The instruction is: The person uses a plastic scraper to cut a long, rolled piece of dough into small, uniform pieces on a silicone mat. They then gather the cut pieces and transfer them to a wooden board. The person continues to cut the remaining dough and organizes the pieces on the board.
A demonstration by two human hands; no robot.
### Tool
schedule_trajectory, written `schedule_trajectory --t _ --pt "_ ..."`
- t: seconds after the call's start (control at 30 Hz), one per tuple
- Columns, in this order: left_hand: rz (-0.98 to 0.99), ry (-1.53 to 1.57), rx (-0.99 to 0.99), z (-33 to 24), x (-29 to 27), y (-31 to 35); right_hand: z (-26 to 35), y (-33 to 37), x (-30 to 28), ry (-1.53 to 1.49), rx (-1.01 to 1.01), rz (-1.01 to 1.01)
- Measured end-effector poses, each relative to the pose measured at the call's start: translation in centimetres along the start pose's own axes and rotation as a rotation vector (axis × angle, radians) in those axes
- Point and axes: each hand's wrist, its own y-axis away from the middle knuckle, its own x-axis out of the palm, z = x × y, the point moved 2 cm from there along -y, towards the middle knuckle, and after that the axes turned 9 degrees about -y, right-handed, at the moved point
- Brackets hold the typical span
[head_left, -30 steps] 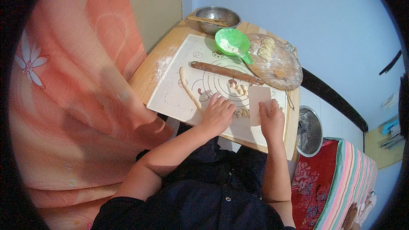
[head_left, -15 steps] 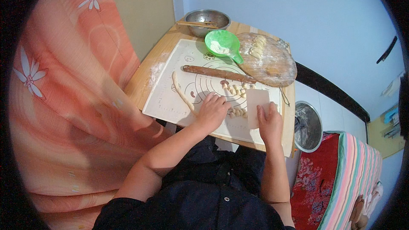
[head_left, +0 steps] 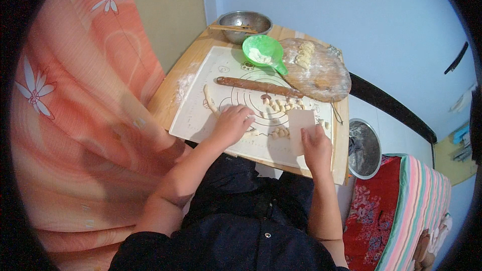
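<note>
A pale flat dough scraper (head_left: 300, 123) stands on edge in my right hand (head_left: 317, 148), whose thumb and fingers are closed on it. My left hand (head_left: 232, 124) lies with bent fingers across a dough rope (head_left: 210, 98); the hand hides the rope's middle, and a short end shows at its right side. Small dough pieces (head_left: 281, 105) are scattered beyond the scraper, with several more close to its left edge. All of this is on a floury white printed mat (head_left: 193, 120). Behind the pieces lies a wooden rolling pin (head_left: 258, 87).
A green scoop (head_left: 268, 45) holds white flour. At the table's far edge stands a metal bowl (head_left: 233, 20) with chopsticks (head_left: 233, 29) across it. A round floured board (head_left: 321, 80) carries shaped dough. Beside the table are another metal basin (head_left: 365, 150) and an orange curtain (head_left: 90, 135).
My left hand has moved left along the dough rope, away from the scraper. The scraper has shifted slightly left and nearer, and more cut pieces show around it.
</note>
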Motion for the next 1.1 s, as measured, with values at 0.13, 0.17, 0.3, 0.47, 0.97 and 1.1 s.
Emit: schedule_trajectory --t 0.13,0.17,0.3,0.47,0.97,1.1 --pt "0.016 -0.061 0.246 0.0 -0.7 3.2 1.2 0.6 1.7 0.013 -0.032 0.106" --pt "0.034 -0.048 0.224 -0.1 -0.5 3.5 1.4 0.6 2.1 0.013 -0.02 0.121" --pt "-0.018 0.011 0.196 -1.5 0.9 4.1 1.4 0.5 3.6 0.022 -0.064 0.151" --pt "0.006 0.002 0.082 -4.0 2.4 3.8 2.1 0.2 3.9 0.111 -0.1 0.153" --pt "-0.012 -0.006 0.151 -4.3 2.0 4.2 2.7 0.8 3.5 0.133 -0.117 0.15" --pt "-0.039 0.014 0.188 -4.7 1.8 4.2 2.6 1.0 4.0 0.142 -0.118 0.193"
